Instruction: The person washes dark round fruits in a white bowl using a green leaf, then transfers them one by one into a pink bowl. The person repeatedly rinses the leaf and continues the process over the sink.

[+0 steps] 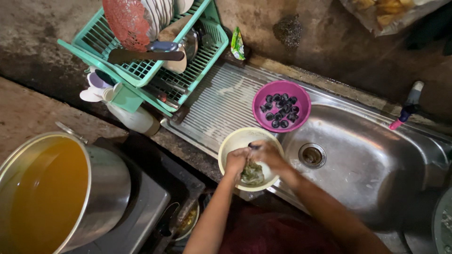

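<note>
A pale yellow bowl [234, 139] rests on the front edge of the steel sink, holding a small heap of dark greenish bits [253, 175]. Both hands work over it. My left hand [237, 161] is closed around something small that I cannot make out. My right hand [267, 154] pinches a small dark shell-like piece at its fingertips. Just behind stands a purple bowl [305, 102] with several dark round snail-like shells [280, 111] in it.
The sink basin [362, 160] with its drain [311, 155] lies to the right, the ribbed drainboard [221, 101] to the left. A green dish rack [141, 66] holds plates and utensils. A big steel pot [110, 186] of yellow liquid sits at the lower left.
</note>
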